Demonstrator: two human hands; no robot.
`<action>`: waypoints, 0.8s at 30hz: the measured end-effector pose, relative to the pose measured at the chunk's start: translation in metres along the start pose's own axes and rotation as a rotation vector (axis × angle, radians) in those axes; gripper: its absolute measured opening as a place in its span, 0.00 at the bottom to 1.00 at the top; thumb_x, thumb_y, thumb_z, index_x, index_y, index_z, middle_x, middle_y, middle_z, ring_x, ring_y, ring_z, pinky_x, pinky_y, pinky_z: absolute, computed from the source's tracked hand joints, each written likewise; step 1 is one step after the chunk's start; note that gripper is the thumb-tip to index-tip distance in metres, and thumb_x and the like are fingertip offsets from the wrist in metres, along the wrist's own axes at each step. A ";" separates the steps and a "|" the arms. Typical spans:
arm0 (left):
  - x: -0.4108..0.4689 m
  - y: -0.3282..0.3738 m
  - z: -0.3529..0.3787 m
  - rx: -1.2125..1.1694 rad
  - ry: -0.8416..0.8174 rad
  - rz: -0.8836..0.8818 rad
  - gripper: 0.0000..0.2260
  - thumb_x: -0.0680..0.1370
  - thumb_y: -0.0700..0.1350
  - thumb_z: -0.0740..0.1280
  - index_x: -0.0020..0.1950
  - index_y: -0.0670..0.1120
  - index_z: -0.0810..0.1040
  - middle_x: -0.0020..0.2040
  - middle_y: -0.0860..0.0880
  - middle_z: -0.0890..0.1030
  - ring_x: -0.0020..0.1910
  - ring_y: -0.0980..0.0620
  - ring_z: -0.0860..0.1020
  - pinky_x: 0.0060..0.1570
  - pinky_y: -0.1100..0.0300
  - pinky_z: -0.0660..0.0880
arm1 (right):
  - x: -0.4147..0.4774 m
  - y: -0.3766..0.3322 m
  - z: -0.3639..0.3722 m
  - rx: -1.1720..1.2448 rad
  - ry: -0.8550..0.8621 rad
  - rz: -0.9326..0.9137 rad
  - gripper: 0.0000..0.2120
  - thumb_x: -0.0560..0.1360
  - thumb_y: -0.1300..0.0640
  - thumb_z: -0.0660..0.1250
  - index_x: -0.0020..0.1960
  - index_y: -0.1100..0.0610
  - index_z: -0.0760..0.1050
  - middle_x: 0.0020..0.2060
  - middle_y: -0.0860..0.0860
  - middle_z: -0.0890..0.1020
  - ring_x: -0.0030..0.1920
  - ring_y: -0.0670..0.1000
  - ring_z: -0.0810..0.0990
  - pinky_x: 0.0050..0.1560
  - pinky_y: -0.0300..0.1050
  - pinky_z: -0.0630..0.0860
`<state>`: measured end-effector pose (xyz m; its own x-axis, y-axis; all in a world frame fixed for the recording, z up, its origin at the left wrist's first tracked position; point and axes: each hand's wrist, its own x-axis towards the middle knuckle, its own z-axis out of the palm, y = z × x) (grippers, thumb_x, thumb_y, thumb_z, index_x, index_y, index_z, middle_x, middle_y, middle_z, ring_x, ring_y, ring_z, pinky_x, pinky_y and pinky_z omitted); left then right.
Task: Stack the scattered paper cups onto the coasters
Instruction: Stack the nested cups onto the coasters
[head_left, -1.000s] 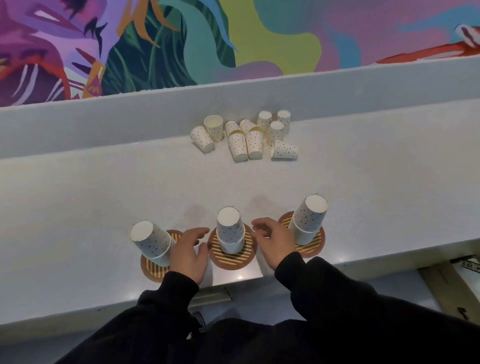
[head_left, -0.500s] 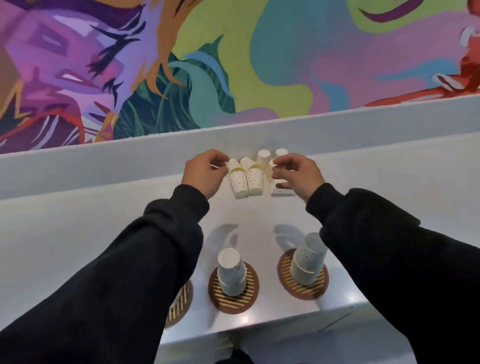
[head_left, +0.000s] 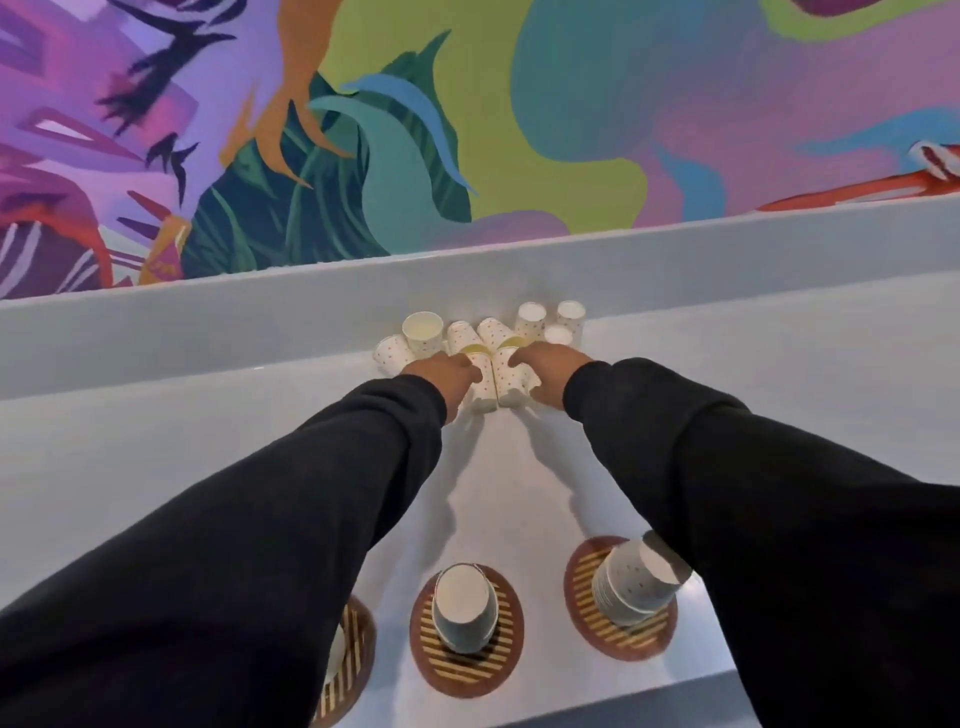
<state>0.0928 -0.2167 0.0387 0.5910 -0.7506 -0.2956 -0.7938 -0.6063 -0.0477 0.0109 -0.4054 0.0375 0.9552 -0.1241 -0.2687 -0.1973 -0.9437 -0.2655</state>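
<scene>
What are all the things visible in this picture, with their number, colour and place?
loose cups: one cluster, exact count unclear, white with dots, far side of the counter by the ledge
coasters: three, brown with yellow stripes, near edge; left one half hidden
cup stacks: one per coaster, white, upside down; left one mostly hidden
counter: one, pale grey
mural: one, many colours, behind the ledge
sleeves: two, black
left hand: grips a lying loose cup
right hand: grips a lying loose cup

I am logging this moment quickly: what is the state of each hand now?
Left hand: closed on the left lying paper cup.
Right hand: closed on the right lying paper cup.
</scene>
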 end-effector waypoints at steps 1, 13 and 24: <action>0.005 -0.002 0.004 0.030 -0.019 0.013 0.27 0.78 0.40 0.67 0.76 0.53 0.68 0.73 0.50 0.71 0.67 0.44 0.73 0.63 0.48 0.75 | 0.008 -0.001 0.004 -0.049 -0.026 -0.013 0.22 0.78 0.53 0.69 0.72 0.50 0.73 0.67 0.52 0.77 0.66 0.57 0.78 0.64 0.51 0.75; 0.042 -0.023 0.047 0.201 -0.050 0.084 0.30 0.80 0.48 0.68 0.79 0.59 0.58 0.82 0.50 0.54 0.77 0.43 0.61 0.66 0.44 0.72 | 0.061 0.006 0.030 -0.331 -0.097 -0.077 0.29 0.80 0.55 0.68 0.79 0.49 0.64 0.82 0.56 0.52 0.72 0.64 0.71 0.71 0.54 0.71; 0.053 -0.048 0.051 0.400 0.048 0.157 0.22 0.82 0.49 0.64 0.76 0.57 0.65 0.64 0.46 0.73 0.63 0.42 0.72 0.58 0.47 0.71 | 0.067 -0.007 0.036 -0.318 -0.147 -0.110 0.24 0.82 0.57 0.61 0.77 0.47 0.65 0.69 0.59 0.65 0.59 0.65 0.75 0.55 0.52 0.72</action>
<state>0.1552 -0.2135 -0.0231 0.4574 -0.8425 -0.2845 -0.8620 -0.3413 -0.3749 0.0682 -0.3961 -0.0117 0.9203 0.0075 -0.3912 0.0057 -1.0000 -0.0056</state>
